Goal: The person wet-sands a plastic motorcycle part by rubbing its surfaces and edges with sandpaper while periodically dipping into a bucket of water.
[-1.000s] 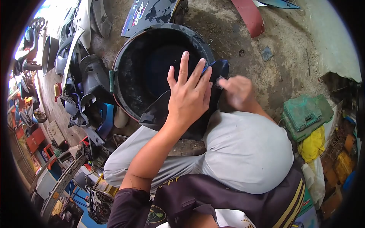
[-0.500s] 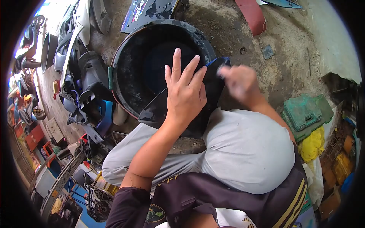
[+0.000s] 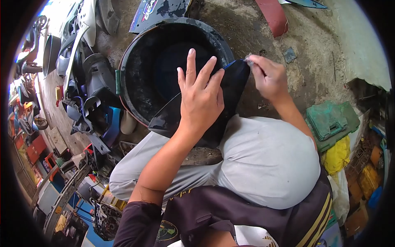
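A black panel [image 3: 234, 88] with a blue strip along its upper edge leans over the near rim of a large black bucket [image 3: 131, 82]. My left hand [image 3: 200, 95] lies on the panel with its fingers spread toward the bucket's inside. At the panel's upper right corner is my right hand [image 3: 271, 78], its thumb and fingers pinched on a small greyish scrap [image 3: 248, 59]. The scrap touches the corner; its material is too small to make out. Dark liquid seems to lie in the bucket, though its depth is hidden.
A dark panel with lettering [image 3: 160, 14] lies behind the bucket. Motorbike fairing pieces [image 3: 101, 78] crowd the floor on the left. To the right are a green case [image 3: 329, 121] and a yellow bag [image 3: 338, 155]. A red strip [image 3: 273, 18] lies at the top.
My right hand has moved slightly up and right, to the panel's corner, and shows less blur. The left hand stays spread on the panel.
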Demonstrator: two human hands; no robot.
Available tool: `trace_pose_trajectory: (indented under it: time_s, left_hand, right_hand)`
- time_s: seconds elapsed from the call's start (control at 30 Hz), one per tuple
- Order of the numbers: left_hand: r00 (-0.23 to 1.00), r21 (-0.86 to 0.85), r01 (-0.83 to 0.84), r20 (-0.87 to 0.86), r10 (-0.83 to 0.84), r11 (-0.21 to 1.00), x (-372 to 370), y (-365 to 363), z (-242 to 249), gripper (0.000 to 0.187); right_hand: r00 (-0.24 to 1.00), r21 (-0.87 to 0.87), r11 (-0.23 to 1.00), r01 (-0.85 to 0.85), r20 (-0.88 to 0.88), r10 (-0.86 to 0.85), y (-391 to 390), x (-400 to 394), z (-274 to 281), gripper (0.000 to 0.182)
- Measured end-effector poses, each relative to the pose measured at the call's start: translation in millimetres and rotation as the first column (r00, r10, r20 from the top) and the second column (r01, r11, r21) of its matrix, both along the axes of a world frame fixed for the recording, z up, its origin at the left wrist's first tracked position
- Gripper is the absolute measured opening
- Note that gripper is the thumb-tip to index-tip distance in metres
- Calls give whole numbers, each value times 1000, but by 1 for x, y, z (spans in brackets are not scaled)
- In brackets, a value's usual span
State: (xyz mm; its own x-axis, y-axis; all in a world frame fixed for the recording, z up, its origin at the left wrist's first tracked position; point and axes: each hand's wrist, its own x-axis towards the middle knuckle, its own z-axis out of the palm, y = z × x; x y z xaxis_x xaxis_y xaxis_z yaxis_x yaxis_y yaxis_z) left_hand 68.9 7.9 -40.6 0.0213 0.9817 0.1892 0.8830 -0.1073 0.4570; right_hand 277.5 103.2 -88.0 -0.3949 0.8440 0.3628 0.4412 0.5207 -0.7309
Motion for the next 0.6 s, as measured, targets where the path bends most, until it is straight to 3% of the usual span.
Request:
trace_pose_trajectory:
  time_s: [0.03,0.13,0.17,0.2,0.27,0.37,0.47,0.5,0.6]
  left_hand:
    - [1000,1,-1,-1,1,1000,0,0,0,37]
    - [1000,-1,1,-3,-1,1000,-1,1,1,37]
    - [1000,-1,0,1,0,1000,0,2,0,37]
    - [1000,6,2,-4,-2,1000,0,1,0,37]
    - [1000,15,4,-19,-3,1000,-1,1,0,37]
    - [1000,1,0,-1,0,1000,0,2,2,38]
    - [996,8,48,-72,-47,999,-3,2,0,36]
    - [997,11,45,-65,-45,999,-2,2,-1,36]
    - [998,18,47,-50,-46,999,-3,3,0,37]
  right_hand:
    - [999,51,998,-27,44,24,-3,1,1,26]
    - [934,-70,955,-289,200,297,-29,0,18,19]
    - [960,21,971,-240,156,234,-21,2,13,18]
    - [997,54,996,-72,22,71,-11,-3,2,22]
    - [999,76,997,-25,30,23,-8,-1,-1,20]
    - [937,-71,964,-256,228,265,-30,3,14,16]
    - [999,5,1000,26,-40,-26,-9,3,-8,22]
    - [996,163,984,-75,60,66,-16,4,-4,25]
    - [958,65,962,-265,133,255,-34,11,-6,31]
